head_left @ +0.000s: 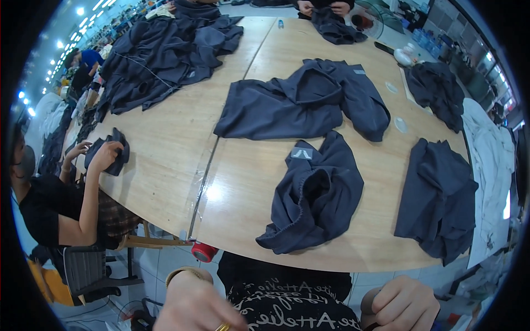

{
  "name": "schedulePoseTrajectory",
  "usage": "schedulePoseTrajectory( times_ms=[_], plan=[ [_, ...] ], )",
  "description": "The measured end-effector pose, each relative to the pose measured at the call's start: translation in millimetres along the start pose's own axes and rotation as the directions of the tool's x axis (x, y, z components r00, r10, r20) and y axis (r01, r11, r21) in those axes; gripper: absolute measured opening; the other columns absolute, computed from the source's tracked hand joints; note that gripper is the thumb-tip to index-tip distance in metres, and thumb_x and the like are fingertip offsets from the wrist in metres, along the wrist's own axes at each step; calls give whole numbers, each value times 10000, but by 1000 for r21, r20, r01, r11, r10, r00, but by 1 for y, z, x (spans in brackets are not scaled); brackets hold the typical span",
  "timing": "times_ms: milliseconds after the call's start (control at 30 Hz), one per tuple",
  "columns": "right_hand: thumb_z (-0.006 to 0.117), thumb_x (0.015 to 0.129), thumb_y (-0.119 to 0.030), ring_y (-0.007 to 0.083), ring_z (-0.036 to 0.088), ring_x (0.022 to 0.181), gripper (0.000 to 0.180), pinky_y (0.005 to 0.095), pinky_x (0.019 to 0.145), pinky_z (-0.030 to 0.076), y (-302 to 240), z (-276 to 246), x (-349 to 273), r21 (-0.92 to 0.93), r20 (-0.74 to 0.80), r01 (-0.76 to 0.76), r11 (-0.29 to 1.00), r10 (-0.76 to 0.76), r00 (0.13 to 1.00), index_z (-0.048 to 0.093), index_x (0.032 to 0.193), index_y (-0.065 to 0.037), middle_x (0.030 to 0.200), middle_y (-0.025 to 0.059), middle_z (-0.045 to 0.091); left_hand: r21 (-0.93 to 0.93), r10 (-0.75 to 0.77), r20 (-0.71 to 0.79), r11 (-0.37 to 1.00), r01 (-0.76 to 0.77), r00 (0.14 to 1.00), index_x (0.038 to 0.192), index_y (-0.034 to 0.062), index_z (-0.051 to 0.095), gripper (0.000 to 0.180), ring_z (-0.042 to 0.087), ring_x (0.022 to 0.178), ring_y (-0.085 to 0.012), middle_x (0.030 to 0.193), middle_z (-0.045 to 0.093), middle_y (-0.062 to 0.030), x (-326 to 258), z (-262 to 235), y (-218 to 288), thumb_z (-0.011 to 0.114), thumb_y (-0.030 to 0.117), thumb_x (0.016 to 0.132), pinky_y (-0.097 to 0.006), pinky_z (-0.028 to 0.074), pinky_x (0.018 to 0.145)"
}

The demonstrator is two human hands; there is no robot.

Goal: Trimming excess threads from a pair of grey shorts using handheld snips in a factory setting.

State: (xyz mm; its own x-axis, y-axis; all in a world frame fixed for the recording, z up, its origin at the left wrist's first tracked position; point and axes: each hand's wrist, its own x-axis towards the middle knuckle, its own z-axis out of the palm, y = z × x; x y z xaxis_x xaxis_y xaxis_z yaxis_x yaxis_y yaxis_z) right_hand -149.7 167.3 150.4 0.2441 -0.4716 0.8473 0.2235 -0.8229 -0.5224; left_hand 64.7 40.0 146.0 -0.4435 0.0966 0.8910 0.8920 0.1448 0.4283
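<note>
Both hands are off the table's near edge, in front of my black shirt with pale lettering. My left hand (196,306), with a bracelet and a ring, is blurred and cut off by the lower edge, so its grip does not show. Fingers curled, my right hand (406,306) is closed; a small dark bit shows beneath it that I cannot make out. Nearest lies a crumpled dark grey pair of shorts (337,204), its gathered elastic waistband toward me and a small clear label on it. Beyond lies a second dark grey garment (276,107), spread out.
More dark garments lie at the right (439,198) and far right (436,91); a big pile (165,55) fills the far left. A co-worker (49,207) at the left handles dark cloth; another person's hands (339,7) hold cloth across the wooden table (160,160). White fabric (486,165) borders the right.
</note>
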Motion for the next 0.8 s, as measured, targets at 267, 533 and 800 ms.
schedulePoseTrajectory(
  times_ms=[267, 533, 800],
  plan=[
    [602, 781, -19, 85, 397, 419, 54, 222, 399, 207, -1, -4, 3, 65, 48, -8, 998, 5, 999, 646, 754, -34, 627, 84, 558, -159, -51, 153, 984, 75, 987, 792, 124, 569, 138, 524, 522, -119, 664, 552, -68, 10, 1, -1, 507, 81, 908, -201, 439, 521],
    [654, 780, -59, 115, 427, 431, 56, 230, 400, 277, -14, -24, -6, -122, 69, 32, 992, -23, 997, 623, 821, -37, 690, 88, 573, 198, -208, -43, 957, 212, 977, 858, 68, 556, 51, 586, 529, -171, 686, 584, -104, 2, -12, -12, 605, 55, 851, -269, 500, 503],
    [597, 863, -209, 88, 308, 418, 85, 237, 406, 242, -35, -7, 10, -733, 52, 322, 599, -422, 905, 517, 850, -182, 583, -23, 386, 193, -65, -213, 975, 107, 975, 968, 127, 494, 79, 625, 638, -210, 753, 615, -108, 13, 1, -9, 545, 122, 908, -313, 523, 573]
  ],
)
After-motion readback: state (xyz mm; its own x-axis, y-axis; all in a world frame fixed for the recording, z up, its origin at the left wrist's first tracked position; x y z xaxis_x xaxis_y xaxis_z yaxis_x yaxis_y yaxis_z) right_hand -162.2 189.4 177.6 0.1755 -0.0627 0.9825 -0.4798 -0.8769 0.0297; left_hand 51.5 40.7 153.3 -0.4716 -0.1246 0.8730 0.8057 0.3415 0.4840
